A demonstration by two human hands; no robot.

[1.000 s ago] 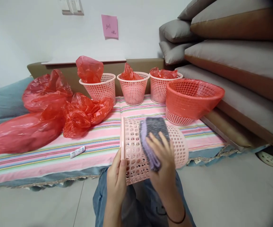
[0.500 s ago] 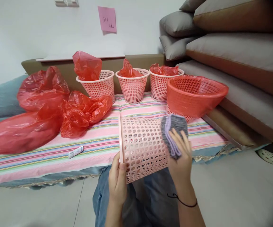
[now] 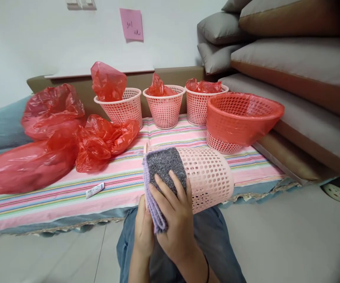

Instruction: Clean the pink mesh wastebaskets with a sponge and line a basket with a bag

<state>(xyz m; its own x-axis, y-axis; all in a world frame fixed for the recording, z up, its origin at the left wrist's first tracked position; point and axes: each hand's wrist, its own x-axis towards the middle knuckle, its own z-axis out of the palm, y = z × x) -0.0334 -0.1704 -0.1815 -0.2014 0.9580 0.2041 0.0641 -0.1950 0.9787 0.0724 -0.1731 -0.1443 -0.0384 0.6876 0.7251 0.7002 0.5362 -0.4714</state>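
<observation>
While L hand [image 3: 144, 232] holds bskt [image 3: 209, 177], cushions [image 3: 293, 70] nr striped cloth [image 3: 55, 200]

So the cloth [image 3: 165, 165] has really travelled. A second ago it sat around the middle of the basket [image 3: 209, 177], half a second ago it was way over at the base end, and now it's back across at the other end, hiding most of the rim [image 3: 145, 148] that was showing before. The right hand [image 3: 177, 220] went along with it, so it's now right beside the left hand [image 3: 143, 228] instead of well apart. Holes [image 3: 214, 169] toward the base are visible again, and more of the jeans' [image 3: 217, 239] right leg shows too.
</observation>
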